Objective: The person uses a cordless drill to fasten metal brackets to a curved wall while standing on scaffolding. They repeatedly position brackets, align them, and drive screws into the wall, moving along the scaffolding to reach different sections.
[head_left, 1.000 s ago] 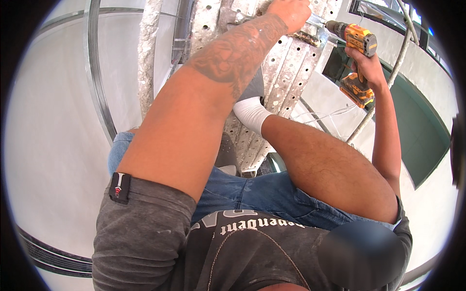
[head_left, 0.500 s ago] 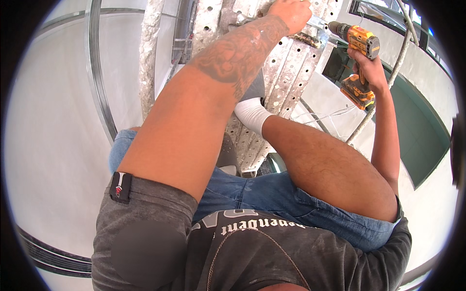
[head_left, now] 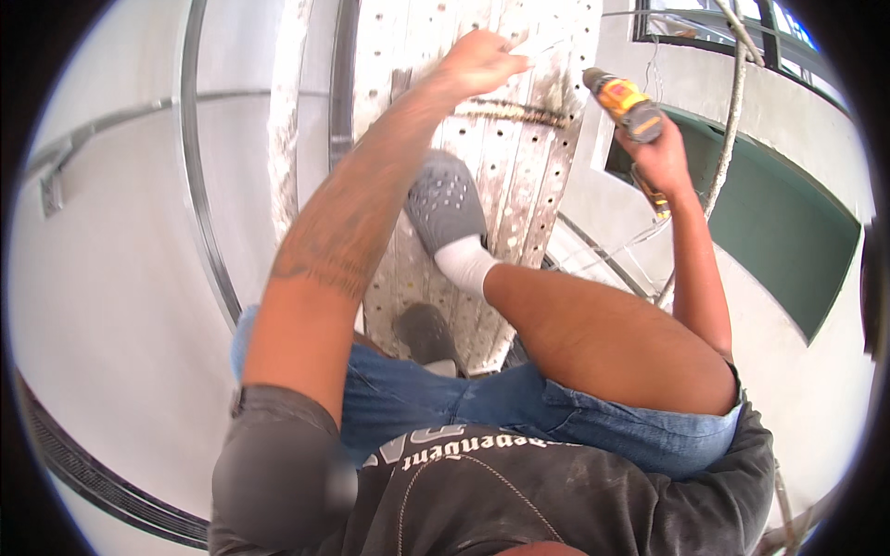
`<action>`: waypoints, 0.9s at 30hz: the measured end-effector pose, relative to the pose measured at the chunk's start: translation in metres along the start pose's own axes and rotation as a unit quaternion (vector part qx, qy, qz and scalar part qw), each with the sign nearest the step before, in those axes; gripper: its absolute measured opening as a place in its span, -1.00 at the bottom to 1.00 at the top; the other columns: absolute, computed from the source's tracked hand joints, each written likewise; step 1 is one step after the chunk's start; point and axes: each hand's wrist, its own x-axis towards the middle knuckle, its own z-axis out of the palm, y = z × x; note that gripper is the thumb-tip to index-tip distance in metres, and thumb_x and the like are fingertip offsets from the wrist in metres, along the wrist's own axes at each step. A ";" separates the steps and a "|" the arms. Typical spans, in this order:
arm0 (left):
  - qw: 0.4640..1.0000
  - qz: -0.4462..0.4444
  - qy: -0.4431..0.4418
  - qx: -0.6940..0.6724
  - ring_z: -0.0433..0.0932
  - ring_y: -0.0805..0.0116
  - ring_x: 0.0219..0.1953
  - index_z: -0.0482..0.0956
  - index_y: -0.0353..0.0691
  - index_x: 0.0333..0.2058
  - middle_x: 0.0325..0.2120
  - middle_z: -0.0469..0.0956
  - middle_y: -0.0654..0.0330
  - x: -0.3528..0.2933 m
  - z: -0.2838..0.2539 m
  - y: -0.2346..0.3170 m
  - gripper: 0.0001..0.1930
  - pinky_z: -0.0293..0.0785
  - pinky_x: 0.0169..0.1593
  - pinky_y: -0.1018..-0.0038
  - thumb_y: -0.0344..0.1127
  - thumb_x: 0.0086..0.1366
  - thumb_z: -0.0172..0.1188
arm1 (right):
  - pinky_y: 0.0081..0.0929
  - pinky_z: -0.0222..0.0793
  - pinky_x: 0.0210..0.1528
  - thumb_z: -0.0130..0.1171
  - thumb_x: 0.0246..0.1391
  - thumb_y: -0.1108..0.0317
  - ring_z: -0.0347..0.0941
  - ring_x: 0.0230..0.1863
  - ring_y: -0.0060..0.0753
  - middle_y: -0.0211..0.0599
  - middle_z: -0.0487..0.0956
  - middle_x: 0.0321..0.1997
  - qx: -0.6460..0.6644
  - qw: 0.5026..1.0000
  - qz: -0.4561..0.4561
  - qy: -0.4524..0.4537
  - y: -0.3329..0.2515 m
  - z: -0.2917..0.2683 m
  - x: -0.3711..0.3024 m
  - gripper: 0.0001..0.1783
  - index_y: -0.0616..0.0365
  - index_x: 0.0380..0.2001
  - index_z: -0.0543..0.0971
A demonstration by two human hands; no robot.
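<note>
My right hand (head_left: 660, 156) grips a yellow and black cordless drill (head_left: 619, 95) by its handle. The drill's chuck points up and to the left, toward my left hand. My left hand (head_left: 484, 63) hovers over the perforated metal scaffold plank (head_left: 501, 176), its fingers drawn in and its thumb stretched to the right. Something small and thin seems to stick out at the fingertips, but blur hides what it is. A gap separates the hand from the drill.
My feet, in grey clogs (head_left: 445, 199), stand on the paint-spattered plank. A rusty, dark slot (head_left: 514, 113) crosses it. At left is a pale wall panel with a metal stud (head_left: 192, 139). On the right, a scaffold pole (head_left: 731, 120), loose wires and a green recess (head_left: 788, 232).
My left hand has drawn left, away from the drill's tip. The drill has moved left and turned with my right hand. The view has shifted, showing more of the plank and my clog.
</note>
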 end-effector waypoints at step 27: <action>0.896 0.157 0.216 0.354 0.52 -0.01 -0.14 0.66 -0.27 -0.10 -0.27 0.62 0.04 -0.131 -0.062 0.037 -0.65 0.49 0.00 0.17 -0.26 0.17 0.43 | -0.21 0.52 -0.10 0.27 0.13 0.21 0.65 -0.22 -0.04 0.00 0.70 -0.26 0.034 0.974 -0.225 -0.021 -0.153 0.025 0.049 -0.69 0.25 -0.22 0.71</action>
